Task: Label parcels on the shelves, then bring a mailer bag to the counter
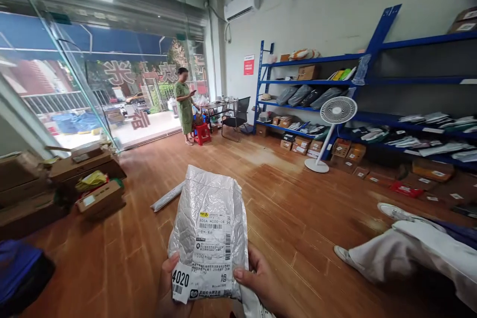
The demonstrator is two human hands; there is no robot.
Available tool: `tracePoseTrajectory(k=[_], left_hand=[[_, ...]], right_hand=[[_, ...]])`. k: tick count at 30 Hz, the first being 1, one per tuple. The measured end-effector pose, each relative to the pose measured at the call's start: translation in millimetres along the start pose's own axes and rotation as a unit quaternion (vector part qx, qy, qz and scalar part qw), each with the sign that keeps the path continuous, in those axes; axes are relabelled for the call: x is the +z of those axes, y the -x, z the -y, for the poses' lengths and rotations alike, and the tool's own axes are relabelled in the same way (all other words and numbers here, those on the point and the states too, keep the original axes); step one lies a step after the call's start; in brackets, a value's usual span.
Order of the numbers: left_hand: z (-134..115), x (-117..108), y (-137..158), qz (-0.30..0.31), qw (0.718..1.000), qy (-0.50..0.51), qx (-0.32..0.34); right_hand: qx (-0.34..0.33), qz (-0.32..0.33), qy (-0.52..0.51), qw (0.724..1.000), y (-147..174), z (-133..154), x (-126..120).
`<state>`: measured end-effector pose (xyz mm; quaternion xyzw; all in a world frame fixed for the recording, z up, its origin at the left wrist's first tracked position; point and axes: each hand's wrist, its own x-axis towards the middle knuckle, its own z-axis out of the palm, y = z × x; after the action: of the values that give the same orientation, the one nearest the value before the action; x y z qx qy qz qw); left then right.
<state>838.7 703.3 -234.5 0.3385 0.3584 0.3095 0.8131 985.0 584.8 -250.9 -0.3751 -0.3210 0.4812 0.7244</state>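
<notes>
Pretty decent stretch of open floor (272, 203) is left out ahead, past the package (212, 238). Just off its left side, though, the way is partly blocked by a long wrapped tube (167, 196). Farther left, things are basically walled off by boxes (100, 201). On the right, room is eaten up by stretched-out legs (413, 253), and the back is hemmed in by a fan (338, 110) and shelves (285, 81).

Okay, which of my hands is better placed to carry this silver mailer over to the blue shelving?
Probably your right hand: it grips the silver mailer at the lower right, nearer the blue shelving. Your left hand grips the opposite side, by the 4020 sticker.
</notes>
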Motion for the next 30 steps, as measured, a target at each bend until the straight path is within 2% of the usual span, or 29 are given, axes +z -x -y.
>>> tracePoseTrajectory(k=[4, 8, 11, 16, 20, 25, 30], left_hand=[[-6, 66, -86, 0.020, 1.000, 0.003, -0.022], [-24, 125, -162, 0.043, 0.998, -0.041, -0.027], [-39, 156, -220, 0.049, 0.994, -0.099, -0.012], [-60, 196, -332, 0.037, 0.981, -0.192, 0.012], [-85, 236, -434, 0.058, 0.977, -0.202, 0.047], [-126, 296, -562, 0.056, 0.979, -0.185, 0.069], [-163, 350, -681, 0.112, 0.975, -0.192, 0.022]], right_hand=[[-0.015, -0.005, 0.006, 1.000, -83, 36, -73], [-0.008, 0.001, 0.017, 1.000, -169, 69, -135], [0.001, 0.015, 0.025, 1.000, -233, 85, -174], [0.022, 0.027, 0.004, 0.999, -340, 100, -233], [0.014, 0.028, -0.003, 1.000, -437, 112, -283], [-0.008, -0.007, -0.019, 1.000, -560, 141, -335], [-0.031, -0.041, 0.002, 0.999, -663, 178, -382]])
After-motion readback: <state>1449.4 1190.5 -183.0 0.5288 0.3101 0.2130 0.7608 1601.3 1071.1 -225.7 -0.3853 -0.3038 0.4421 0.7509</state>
